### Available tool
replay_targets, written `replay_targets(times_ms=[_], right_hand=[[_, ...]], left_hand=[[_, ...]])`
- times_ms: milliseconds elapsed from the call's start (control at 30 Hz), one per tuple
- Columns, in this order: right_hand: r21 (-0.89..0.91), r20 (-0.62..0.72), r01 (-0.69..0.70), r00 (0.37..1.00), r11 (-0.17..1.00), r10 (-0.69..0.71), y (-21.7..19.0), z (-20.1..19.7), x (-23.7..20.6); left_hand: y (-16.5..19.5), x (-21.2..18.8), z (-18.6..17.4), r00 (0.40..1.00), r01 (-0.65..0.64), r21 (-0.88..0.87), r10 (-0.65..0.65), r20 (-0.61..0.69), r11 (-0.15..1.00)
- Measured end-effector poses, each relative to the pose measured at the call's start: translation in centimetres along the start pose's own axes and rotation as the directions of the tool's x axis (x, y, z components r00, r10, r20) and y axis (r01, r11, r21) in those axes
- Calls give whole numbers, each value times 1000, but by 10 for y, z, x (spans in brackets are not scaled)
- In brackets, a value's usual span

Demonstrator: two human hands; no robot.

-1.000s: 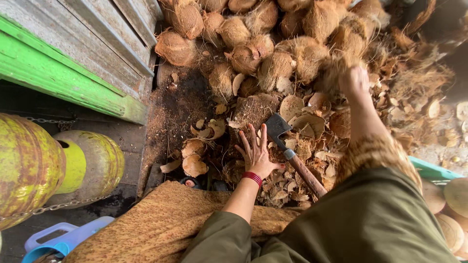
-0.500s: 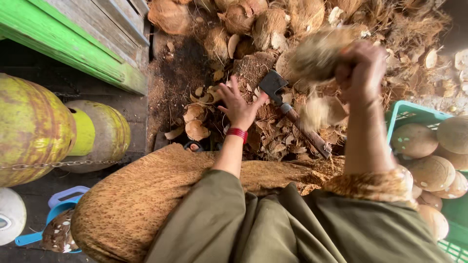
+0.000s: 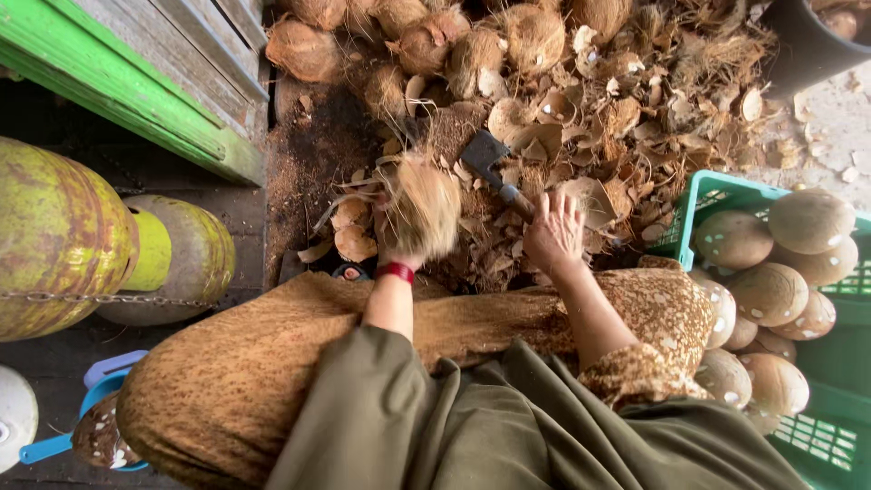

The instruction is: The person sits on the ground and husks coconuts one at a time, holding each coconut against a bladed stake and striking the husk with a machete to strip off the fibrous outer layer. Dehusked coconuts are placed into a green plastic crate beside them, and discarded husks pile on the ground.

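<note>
Now: husked coconut swapped to left hand, right goes for cleaver

Compared with half a second ago, the fibrous coconut (image 3: 419,207) sits in the left hand (image 3: 399,238), fingers closed around it from below, at 11 o'clock from the lap. Earlier the right hand held it raised. Right hand (image 3: 553,234) is now down at 1 o'clock, fingers spread, landing on the cleaver (image 3: 497,172) handle; grip not closed yet. Judgement: chopping step about to start. Green crate (image 3: 821,399) of peeled coconuts (image 3: 769,292) at 3 o'clock, husk pile (image 3: 581,82) at 12, yellow-green gas cylinders (image 3: 63,238) at 9.
</note>
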State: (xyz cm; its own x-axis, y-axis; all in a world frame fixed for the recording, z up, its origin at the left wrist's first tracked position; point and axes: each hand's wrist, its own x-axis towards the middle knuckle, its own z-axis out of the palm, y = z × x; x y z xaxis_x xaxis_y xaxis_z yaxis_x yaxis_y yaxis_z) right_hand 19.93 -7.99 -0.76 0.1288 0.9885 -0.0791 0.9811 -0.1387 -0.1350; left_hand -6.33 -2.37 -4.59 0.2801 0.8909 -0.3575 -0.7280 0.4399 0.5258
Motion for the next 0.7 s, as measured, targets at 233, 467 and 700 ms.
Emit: replay_targets(times_ms=[233,467,700], right_hand=[[218,293,-196,948,956,127,20,-53,1],[321,34,-273,960,907,277,101,-126,52],[-25,-263,170,950,985,-171,6,-67,22]], left_hand=[[26,23,4,985,-170,59,169,17,984],[37,23,4,951,-105,602,257,-172,792],[9,33,21,906,-203,901,424,24,383]])
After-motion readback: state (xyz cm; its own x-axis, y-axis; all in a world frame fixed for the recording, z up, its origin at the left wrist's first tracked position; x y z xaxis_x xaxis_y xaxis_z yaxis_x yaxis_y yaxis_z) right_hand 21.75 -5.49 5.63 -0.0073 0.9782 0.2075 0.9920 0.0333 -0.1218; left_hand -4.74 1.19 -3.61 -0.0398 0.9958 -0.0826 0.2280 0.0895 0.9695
